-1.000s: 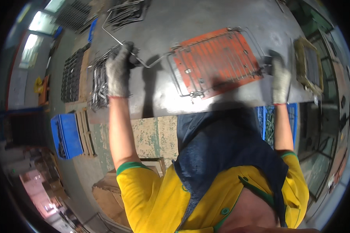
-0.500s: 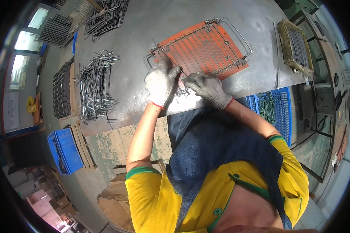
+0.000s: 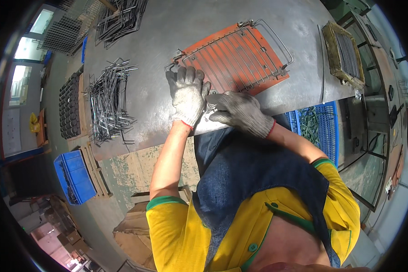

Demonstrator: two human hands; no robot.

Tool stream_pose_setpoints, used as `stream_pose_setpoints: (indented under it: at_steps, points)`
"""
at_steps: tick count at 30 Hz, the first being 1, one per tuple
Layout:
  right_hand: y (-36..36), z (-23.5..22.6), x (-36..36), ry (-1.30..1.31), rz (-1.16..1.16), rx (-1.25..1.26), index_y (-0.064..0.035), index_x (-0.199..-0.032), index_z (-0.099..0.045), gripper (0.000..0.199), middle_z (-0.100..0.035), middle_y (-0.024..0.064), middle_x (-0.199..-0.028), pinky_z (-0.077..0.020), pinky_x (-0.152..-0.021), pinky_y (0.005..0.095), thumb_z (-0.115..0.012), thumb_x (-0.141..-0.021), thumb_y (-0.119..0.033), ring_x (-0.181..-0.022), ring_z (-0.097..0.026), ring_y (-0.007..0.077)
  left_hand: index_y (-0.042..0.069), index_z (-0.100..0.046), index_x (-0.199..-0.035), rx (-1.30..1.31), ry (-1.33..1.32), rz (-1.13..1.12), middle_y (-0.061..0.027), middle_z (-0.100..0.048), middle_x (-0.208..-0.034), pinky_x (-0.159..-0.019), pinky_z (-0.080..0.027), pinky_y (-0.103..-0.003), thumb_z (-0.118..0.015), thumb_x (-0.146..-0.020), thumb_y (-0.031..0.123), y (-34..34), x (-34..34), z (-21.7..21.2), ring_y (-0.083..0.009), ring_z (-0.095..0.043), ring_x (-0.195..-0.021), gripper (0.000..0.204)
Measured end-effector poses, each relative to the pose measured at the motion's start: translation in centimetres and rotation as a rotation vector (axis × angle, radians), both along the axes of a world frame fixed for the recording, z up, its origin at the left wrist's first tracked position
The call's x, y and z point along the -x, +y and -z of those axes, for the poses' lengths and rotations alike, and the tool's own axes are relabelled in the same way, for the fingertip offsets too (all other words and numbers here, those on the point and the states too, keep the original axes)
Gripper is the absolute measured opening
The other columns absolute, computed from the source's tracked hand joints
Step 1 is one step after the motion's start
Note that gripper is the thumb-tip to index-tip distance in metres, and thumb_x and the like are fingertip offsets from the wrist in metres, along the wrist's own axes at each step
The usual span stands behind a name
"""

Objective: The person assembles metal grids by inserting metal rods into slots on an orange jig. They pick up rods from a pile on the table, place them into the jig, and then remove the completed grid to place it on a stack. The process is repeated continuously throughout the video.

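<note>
A wire grid rack (image 3: 236,56) with thin parallel bars lies on an orange-red plate (image 3: 270,58) with several small clamps round its edge. A bent wire loop (image 3: 282,41) sticks out past the plate's far right side. My left hand (image 3: 187,93), in a grey-white glove, lies flat with fingers stretched over the plate's near left corner. Beside it my right hand (image 3: 245,112), gloved too, is closed at small metal pieces (image 3: 209,109) on the plate's near side. Its fingertips are curled in, and what they grip is hidden.
A heap of bent wire rods (image 3: 111,97) lies left on the metal table (image 3: 154,113), with wire frames (image 3: 120,20) farther back. On the right stands a box of straight rods (image 3: 344,52). Blue crates (image 3: 328,131) (image 3: 78,174) stand below the table's edge.
My left fingers have gone from curled to stretched out flat. My right hand has drawn slightly nearer to me, down toward the metal pieces. Plate and rack look unmoved.
</note>
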State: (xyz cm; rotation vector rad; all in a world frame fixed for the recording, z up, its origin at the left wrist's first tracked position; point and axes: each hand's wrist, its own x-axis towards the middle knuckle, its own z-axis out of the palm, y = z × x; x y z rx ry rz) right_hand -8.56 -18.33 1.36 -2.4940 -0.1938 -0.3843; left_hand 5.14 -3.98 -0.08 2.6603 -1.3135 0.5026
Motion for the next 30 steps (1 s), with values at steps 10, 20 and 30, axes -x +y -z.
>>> stream_pose_setpoints:
  at_steps: [10, 20, 30]
  points:
    - [-0.7, 3.0, -3.5, 0.422, -0.153, 0.192, -0.0131, -0.119, -0.067, 0.035, -0.071, 0.0073, -0.111, -0.0577, -0.078, 0.042, -0.05, -0.101, -0.037, -0.096, -0.07, 0.0279, 0.009, -0.066, -0.109, 0.02, 0.026, 0.02, -0.011, -0.062, -0.109, -0.102, -0.037, -0.051, -0.064, -0.091, 0.029, -0.3, 0.1, 0.0, -0.0297, -0.057, -0.109, 0.027]
    - [-7.4, 5.4, 1.8, -0.087, 0.005, 0.0, -0.0098, -0.124, -0.067, 0.034, -0.068, 0.0088, -0.121, -0.0565, -0.088, 0.0401, -0.064, -0.092, -0.022, -0.105, -0.068, 0.0265, -0.001, -0.052, -0.142, 0.761, 0.54, -0.469, -0.0227, -0.065, -0.128, -0.097, -0.051, -0.041, -0.075, -0.09, 0.039, 4.0, 1.8, 2.8, -0.0335, -0.065, -0.114, 0.07]
    - [-13.2, 8.6, 9.5, -0.043, 0.464, -0.145, -0.0153, -0.114, -0.074, 0.024, -0.073, 0.0054, -0.103, -0.0555, -0.08, 0.0386, -0.066, -0.095, -0.028, -0.092, -0.07, 0.0248, 0.007, -0.057, -0.092, 0.887, 1.973, -0.542, -0.0126, -0.058, -0.072, -0.052, -0.051, -0.039, -0.051, -0.104, 0.052, 2.9, 3.9, 2.7, -0.0254, -0.059, -0.058, 0.047]
